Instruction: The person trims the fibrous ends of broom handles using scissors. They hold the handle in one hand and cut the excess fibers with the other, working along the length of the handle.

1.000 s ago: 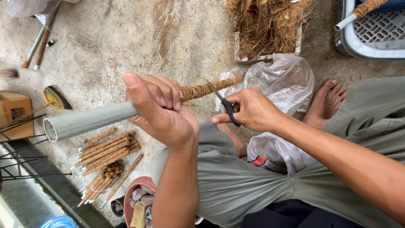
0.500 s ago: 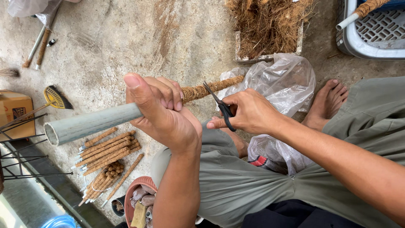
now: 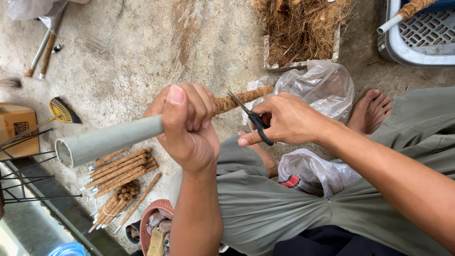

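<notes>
My left hand (image 3: 187,125) is wrapped around a grey plastic pipe (image 3: 109,140), thumb on top. The pipe's bare open end points left; beyond my fingers it is wound with brown coir rope (image 3: 241,98). My right hand (image 3: 286,121) holds black-handled scissors (image 3: 251,117) with the blades slightly apart, tips just beside the rope-wound part. Both hands are raised above my lap in grey-green trousers.
A pile of finished coir-wrapped sticks (image 3: 121,173) lies on the concrete floor at lower left. Loose coir fibre fills a tray (image 3: 301,28) at the top. Clear plastic bags (image 3: 322,85) lie by my bare foot (image 3: 369,111). A grey crate (image 3: 417,33) is top right, a cardboard box (image 3: 16,125) far left.
My left hand has closed tighter round the pipe, the thumb folding down over the fingers, and the pipe shifted slightly right. The scissors stay by the rope, moving a little.
</notes>
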